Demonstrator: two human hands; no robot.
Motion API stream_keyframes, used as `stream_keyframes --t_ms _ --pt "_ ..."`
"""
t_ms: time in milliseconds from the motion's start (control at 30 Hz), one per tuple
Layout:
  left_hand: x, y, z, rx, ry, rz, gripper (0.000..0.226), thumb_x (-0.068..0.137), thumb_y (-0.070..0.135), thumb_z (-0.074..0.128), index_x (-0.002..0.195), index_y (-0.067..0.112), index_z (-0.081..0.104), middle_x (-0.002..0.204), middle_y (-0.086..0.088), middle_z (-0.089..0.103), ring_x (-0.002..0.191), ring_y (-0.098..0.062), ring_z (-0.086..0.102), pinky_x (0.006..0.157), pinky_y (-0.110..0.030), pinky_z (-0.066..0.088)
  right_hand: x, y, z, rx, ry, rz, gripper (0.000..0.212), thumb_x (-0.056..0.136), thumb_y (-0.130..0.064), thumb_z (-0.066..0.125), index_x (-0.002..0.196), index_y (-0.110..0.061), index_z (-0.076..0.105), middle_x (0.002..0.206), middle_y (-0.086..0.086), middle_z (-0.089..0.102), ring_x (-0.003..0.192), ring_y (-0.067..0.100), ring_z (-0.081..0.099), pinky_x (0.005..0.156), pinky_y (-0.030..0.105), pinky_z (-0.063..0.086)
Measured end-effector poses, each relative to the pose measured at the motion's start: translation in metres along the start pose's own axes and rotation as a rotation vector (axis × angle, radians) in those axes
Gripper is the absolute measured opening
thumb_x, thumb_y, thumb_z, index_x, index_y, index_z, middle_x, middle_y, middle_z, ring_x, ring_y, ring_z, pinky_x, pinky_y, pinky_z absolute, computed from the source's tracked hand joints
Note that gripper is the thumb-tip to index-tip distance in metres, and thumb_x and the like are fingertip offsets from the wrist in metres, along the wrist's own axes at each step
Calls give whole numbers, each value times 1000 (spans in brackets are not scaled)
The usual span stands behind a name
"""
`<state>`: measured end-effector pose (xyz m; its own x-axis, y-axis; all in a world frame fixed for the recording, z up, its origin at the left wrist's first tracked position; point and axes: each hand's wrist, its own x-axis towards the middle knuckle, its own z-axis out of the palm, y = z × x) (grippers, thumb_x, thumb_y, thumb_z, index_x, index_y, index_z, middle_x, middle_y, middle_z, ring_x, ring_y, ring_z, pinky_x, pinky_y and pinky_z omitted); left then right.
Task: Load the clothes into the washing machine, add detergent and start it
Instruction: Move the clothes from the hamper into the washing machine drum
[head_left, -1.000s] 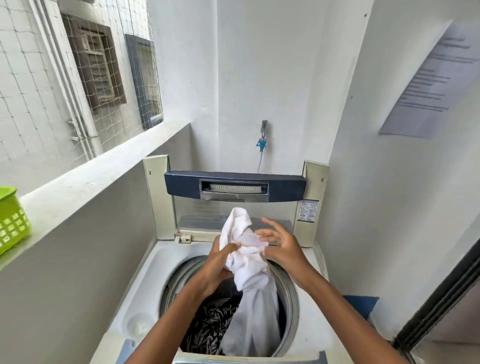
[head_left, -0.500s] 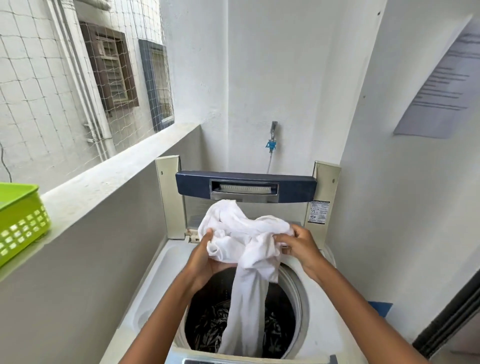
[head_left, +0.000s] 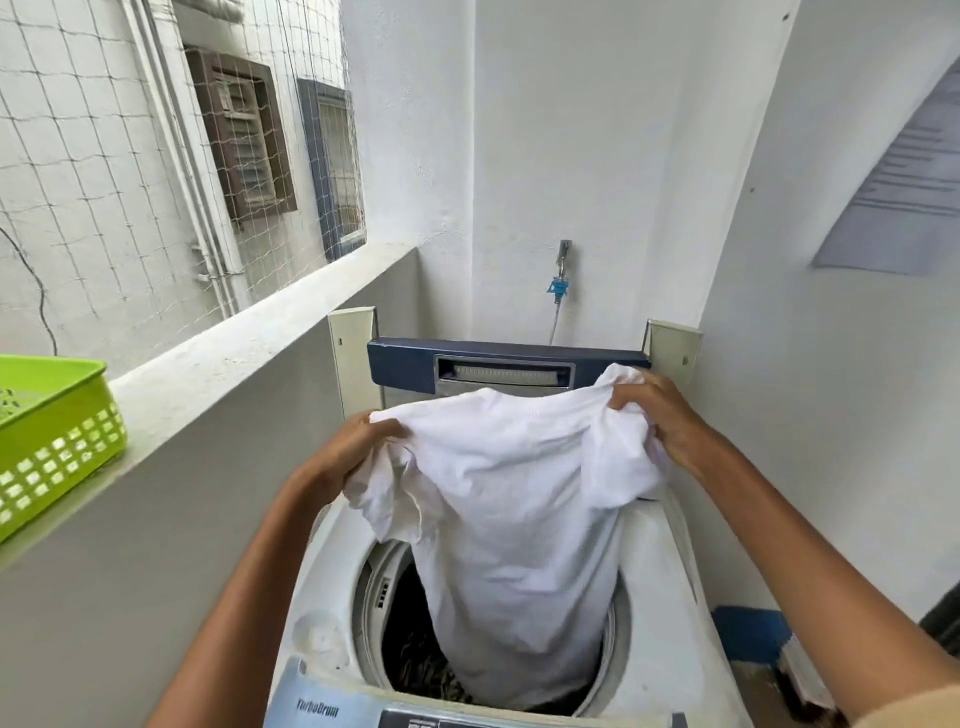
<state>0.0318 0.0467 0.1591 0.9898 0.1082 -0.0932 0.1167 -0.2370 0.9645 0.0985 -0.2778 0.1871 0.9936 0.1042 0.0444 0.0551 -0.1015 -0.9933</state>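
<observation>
A white shirt (head_left: 519, 493) hangs spread out above the open top-loading washing machine (head_left: 332, 582), its lower end dipping into the drum. My left hand (head_left: 348, 452) grips the shirt's left upper edge. My right hand (head_left: 660, 415) grips its right upper corner, near the raised blue lid (head_left: 405, 364). Dark patterned clothes (head_left: 421, 665) lie at the bottom of the drum, partly hidden by the shirt. The control panel (head_left: 332, 706) runs along the machine's near edge.
A green plastic basket (head_left: 47, 436) stands on the concrete ledge (head_left: 249, 343) to the left. White walls close in behind and on the right. A tap with a blue fitting (head_left: 558, 286) sits on the back wall. Something blue (head_left: 748, 629) lies on the floor at the right.
My hands have moved apart and pulled the bunched white shirt open into a wide spread. The view has shifted closer to the machine.
</observation>
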Motion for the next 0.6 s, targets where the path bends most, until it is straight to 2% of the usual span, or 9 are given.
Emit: stream_keyframes --t_ms 133,200,267,300,367,400,500,567,600 --pt "6 0 -3 138 280 171 28 83 27 66 64 15 49 58 -3 48 55 -15 42 45 -14 34 -1 -12 -10 -257 -263 67 59 50 -21 69 106 -11 53 90 6 56 84 17 53 72 31 39" --pt "8 0 -3 158 442 268 33 83 21 67 60 17 44 56 0 46 54 -14 38 44 -18 30 -4 -16 -16 -361 -257 72 47 62 -16 68 106 -11 53 88 3 55 83 16 52 70 30 38" --pt "8 0 -8 113 540 319 28 83 17 66 65 21 46 62 -3 53 58 -18 42 49 -26 32 -1 -17 -17 -503 -106 -49 23 59 -8 65 79 -9 54 74 4 52 76 17 48 61 29 34" --pt "10 1 -12 104 574 344 23 84 15 64 69 23 49 68 -6 58 62 -20 47 52 -27 34 3 -16 -17 -558 -1 -109 21 57 -3 65 66 -12 49 66 3 48 72 17 44 57 28 30" --pt "11 2 -20 151 620 380 9 86 18 61 79 24 58 82 -10 66 74 -25 57 62 -30 42 7 -14 -15 -544 176 -150 32 62 6 67 60 -18 46 65 4 49 70 18 45 56 27 30" --pt "12 5 -23 199 636 401 5 86 22 59 85 21 63 88 -11 68 81 -27 61 68 -32 43 8 -13 -12 -548 251 -169 31 67 5 66 62 -19 48 69 5 54 72 20 49 58 27 33" --pt "13 15 -23 413 727 422 29 92 33 51 97 11 68 98 -16 65 95 -33 60 72 -33 38 0 -17 -4 -801 440 -223 4 86 -13 54 86 -15 57 90 12 63 87 31 58 67 30 36" --pt "12 26 -24 573 793 346 45 97 40 39 90 3 64 97 -23 61 95 -39 57 70 -36 36 2 -22 1 -847 466 -224 20 91 -15 44 104 -14 59 106 15 64 100 36 58 71 34 40" --pt "12 30 -24 591 776 304 52 98 41 33 84 -1 60 95 -27 61 93 -42 57 69 -38 37 4 -26 3 -728 426 -211 27 92 -14 41 111 -14 60 112 15 64 104 36 59 76 36 44"
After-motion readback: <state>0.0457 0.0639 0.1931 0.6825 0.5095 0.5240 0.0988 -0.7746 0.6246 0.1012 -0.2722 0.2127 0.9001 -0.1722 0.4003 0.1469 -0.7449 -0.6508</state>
